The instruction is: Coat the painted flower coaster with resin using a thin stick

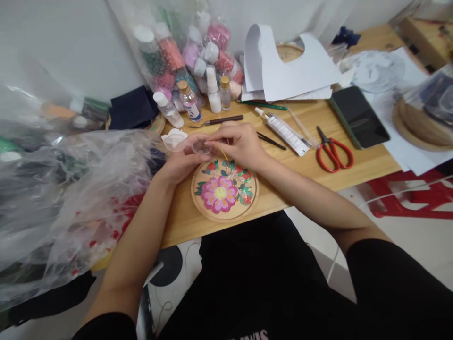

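My left hand (182, 162) has its fingers closed around a small clear cup (201, 148) at the back of a round wooden plaque (198, 205). A pink flower (219, 193) with a yellow centre, green leaves and red fruits decorate the plaque. Beside the cup, my right hand (242, 144) pinches a thin yellow stick (224, 152); its fingertips are at the cup's rim. The hand hides much of the stick, so its kind does not show. Crumpled white tissue (174, 140) lies just left of the cup.
Small bottles (214, 92) and a brown-handled tool (226, 120) lie behind my hands. A white tube (288, 134), red-handled pliers (334, 151) and a phone (360, 117) are to the right. Plastic bags (71, 198) crowd the left, and white paper (293, 71) stands at the back.
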